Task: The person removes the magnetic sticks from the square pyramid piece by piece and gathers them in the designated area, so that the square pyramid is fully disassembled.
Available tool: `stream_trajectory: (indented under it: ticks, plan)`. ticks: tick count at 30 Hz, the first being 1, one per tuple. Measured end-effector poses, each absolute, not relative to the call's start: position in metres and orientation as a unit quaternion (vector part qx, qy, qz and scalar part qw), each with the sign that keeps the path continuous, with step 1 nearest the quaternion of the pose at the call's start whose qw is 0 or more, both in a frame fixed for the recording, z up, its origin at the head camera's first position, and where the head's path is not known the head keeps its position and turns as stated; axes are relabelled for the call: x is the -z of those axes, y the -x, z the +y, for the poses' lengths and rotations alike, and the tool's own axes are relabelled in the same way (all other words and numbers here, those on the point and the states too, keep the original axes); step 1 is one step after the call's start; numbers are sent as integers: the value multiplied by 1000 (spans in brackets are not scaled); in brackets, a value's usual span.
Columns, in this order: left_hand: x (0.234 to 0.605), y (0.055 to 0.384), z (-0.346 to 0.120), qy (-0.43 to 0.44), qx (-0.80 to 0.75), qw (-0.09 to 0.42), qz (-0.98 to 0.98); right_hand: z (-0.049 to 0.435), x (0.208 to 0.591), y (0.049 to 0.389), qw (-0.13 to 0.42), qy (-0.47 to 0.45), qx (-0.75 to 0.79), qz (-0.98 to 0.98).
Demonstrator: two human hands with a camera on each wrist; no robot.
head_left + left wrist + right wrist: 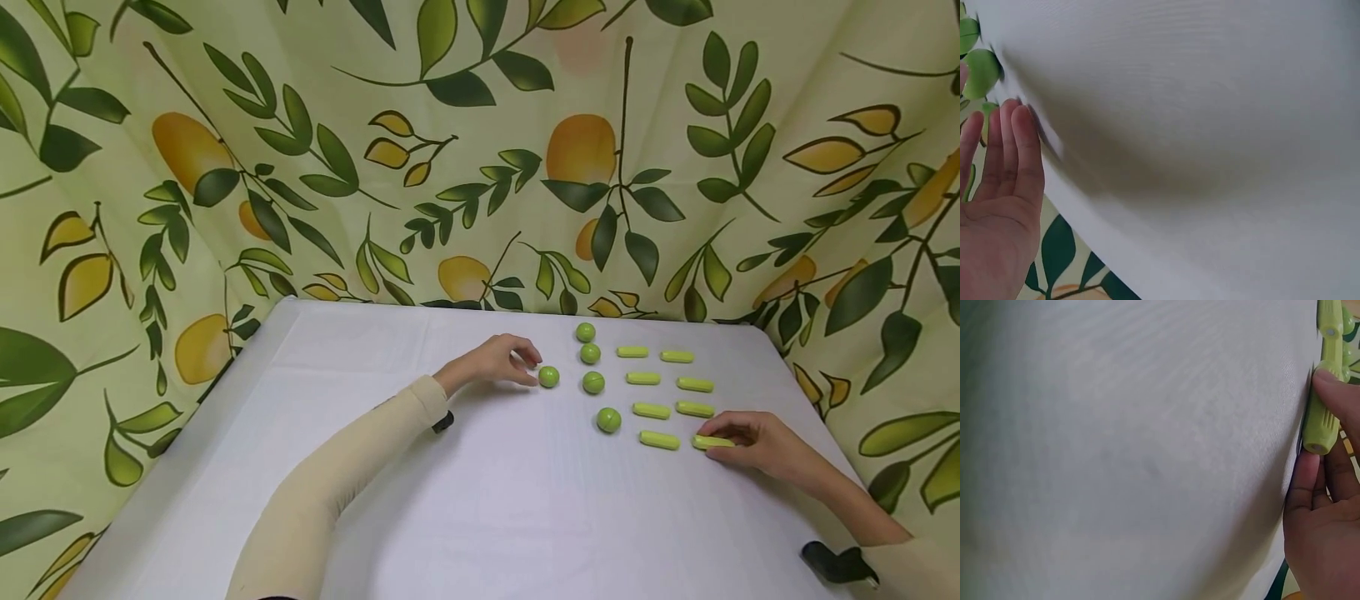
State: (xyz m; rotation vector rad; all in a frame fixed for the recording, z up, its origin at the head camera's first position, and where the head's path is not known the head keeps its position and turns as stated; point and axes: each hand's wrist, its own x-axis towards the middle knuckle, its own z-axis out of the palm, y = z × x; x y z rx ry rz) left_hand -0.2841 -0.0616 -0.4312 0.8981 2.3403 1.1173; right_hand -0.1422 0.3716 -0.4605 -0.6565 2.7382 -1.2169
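Observation:
My left hand (pixel 495 360) is beside a green ball (pixel 549 377), thumb and fingers parted. Its fingers look fairly straight in the left wrist view, where part of a ball (pixel 981 74) shows past them; touching or just apart, I cannot tell. With thumb and fingers my right hand (pixel 772 446) pinches a light green ridged stick (pixel 1320 425), which lies at the front of the right-hand column of sticks. That stick's far end is partly hidden by the thumb. Left of it lies another green stick (pixel 659 440).
Several green balls (pixel 593 382) form a rough line left of the sticks. Several more sticks (pixel 651 410) lie in two columns on the white-covered table (pixel 480 517). A leaf-and-fruit patterned curtain (pixel 495 208) hangs behind the table.

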Motion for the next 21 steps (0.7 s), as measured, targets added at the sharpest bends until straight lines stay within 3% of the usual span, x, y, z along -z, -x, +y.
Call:
stream_trajectory:
  ticks: [21]
  plan:
    - [412, 236, -217, -305, -406, 159, 847, 374, 456, 142, 47, 223, 402, 887]
